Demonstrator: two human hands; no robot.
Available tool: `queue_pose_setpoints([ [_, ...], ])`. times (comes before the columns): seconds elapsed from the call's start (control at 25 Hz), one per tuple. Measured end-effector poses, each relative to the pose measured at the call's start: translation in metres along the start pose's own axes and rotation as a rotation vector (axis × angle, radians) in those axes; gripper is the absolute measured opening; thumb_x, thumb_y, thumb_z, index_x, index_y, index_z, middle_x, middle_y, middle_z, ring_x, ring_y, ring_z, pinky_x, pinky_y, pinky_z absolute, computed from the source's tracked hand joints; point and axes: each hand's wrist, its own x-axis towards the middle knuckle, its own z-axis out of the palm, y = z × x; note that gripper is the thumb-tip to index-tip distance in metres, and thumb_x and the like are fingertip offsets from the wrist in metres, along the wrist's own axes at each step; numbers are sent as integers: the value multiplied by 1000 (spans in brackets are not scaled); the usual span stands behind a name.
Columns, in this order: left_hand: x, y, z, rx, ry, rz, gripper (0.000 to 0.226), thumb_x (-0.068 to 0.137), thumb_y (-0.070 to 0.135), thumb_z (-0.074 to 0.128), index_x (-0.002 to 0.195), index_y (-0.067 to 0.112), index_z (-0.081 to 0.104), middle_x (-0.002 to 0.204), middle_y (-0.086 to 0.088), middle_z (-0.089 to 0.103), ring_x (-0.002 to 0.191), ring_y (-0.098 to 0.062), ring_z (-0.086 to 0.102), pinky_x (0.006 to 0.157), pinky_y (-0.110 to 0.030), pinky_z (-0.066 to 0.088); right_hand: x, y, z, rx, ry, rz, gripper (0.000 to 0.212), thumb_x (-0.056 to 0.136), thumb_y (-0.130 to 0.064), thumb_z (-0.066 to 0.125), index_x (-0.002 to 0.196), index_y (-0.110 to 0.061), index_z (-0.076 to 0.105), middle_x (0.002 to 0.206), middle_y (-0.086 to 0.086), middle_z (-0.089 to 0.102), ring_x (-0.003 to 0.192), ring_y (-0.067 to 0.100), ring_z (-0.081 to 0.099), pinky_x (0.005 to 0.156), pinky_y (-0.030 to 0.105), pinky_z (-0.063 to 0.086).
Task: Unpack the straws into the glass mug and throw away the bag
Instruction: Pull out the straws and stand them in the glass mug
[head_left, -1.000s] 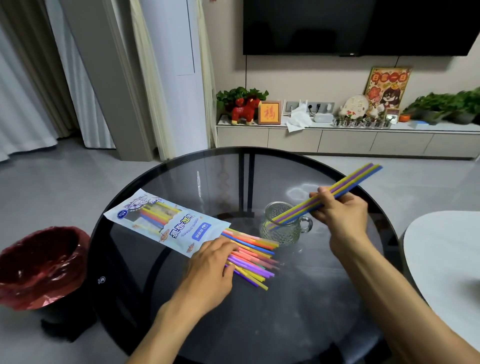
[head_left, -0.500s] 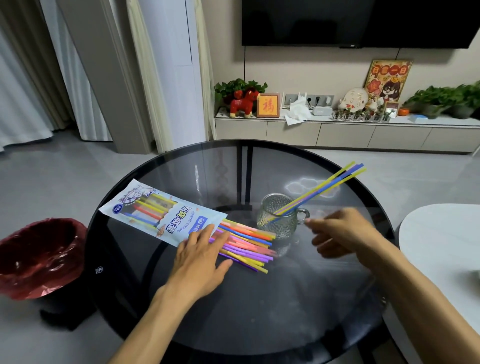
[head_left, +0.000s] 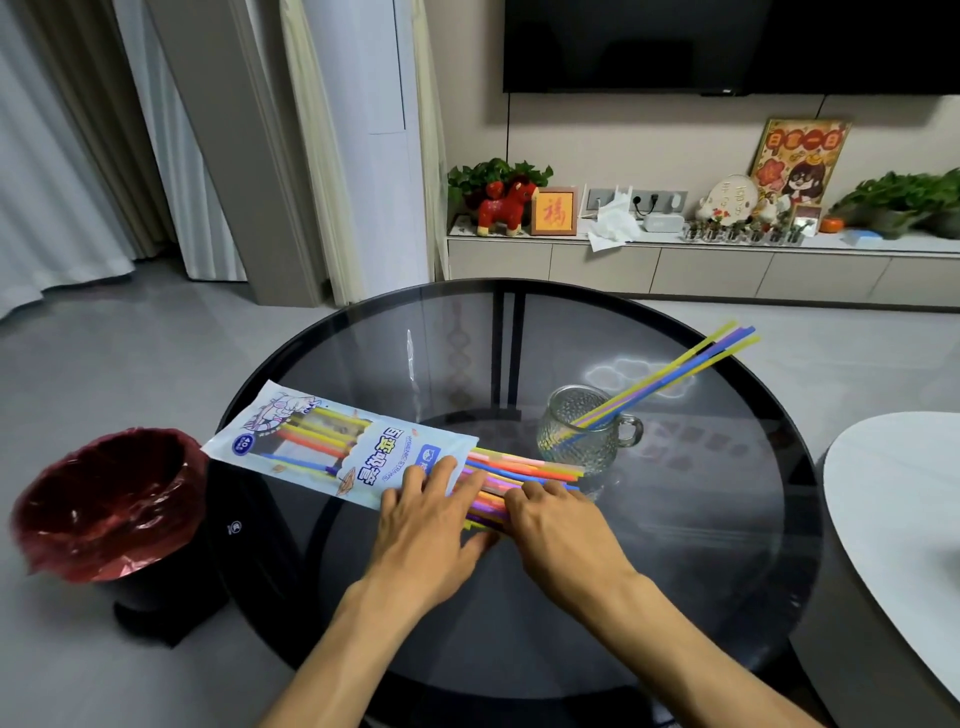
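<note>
We note that the right hand (head_left: 558, 525) has left the glass mug (head_left: 584, 434) and come across to the loose straws (head_left: 524, 470) beside the left hand (head_left: 428, 517). The bag (head_left: 337, 441) lies flat on the glass surface (head_left: 675, 545), open end toward the mug, straws fanning out of it. Several straws (head_left: 675, 371) lean in the mug. The left hand presses flat, fingers spread, on the bag mouth. The right hand's curled fingers rest on the straws; we cannot tell whether it grips any.
</note>
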Motion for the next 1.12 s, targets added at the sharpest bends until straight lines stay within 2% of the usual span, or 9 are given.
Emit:
queue_pose_setpoints([
  [0.12,3,-2,2,-37,13,1,61,88,53,52,142,31,35,152,2,30,128,-26,33,98,-38,36,-1,1,-4,16,-81,21,14,74,-12,66,88,-8,64,77,11,64,64,32,66,48,32,39],
  [0.2,5,-2,3,-50,17,2,63,88,54,50,143,30,31,152,4,28,127,-24,31,100,-36,36,-2,3,2,1,-143,3,12,63,-13,66,75,-10,65,64,8,61,51,27,61,40,30,41],
  [0.28,6,-1,3,-57,16,4,65,89,54,50,144,29,29,153,4,27,128,-24,30,101,-35,36,-2,7,4,-45,-128,23,14,66,-18,53,71,-13,65,60,5,61,48,24,58,38,29,42],
  [0.44,7,1,2,-52,7,-20,68,89,56,48,146,26,25,155,3,26,130,-23,29,103,-35,34,-3,18,-12,-71,-178,34,29,87,-9,45,115,-4,53,110,17,60,99,36,58,78,40,47],
  [0.52,8,3,2,-54,19,-28,69,89,56,49,147,25,25,155,3,28,131,-24,30,102,-37,34,-6,33,-24,-72,-170,82,31,91,-12,42,121,-7,49,120,15,55,109,35,54,84,40,44],
  [0.76,10,4,4,-71,28,-48,73,89,54,49,149,24,20,155,4,29,130,-24,31,102,-38,35,-16,93,-49,90,-286,235,9,94,-19,47,97,-20,55,105,9,65,98,33,61,68,35,41],
  [0.92,10,5,0,-115,15,-69,83,86,53,55,150,22,12,145,4,41,125,-21,35,99,-36,37,-23,141,-74,295,-414,301,24,97,-19,48,76,-27,52,74,-3,56,60,13,52,51,17,36],
  [1.04,13,8,-7,-217,31,-120,90,85,47,60,151,19,5,152,-2,33,134,-25,31,106,-39,34,-36,162,-88,754,-257,403,20,99,-19,49,84,-19,63,62,1,49,48,12,44,48,31,44],
  [1.12,13,13,-17,-219,219,-55,85,85,36,63,151,18,13,156,-7,28,139,-31,32,110,-43,32,-34,143,-86,899,-216,386,18,99,-17,51,88,-12,65,61,3,45,46,13,42,46,33,45],
])
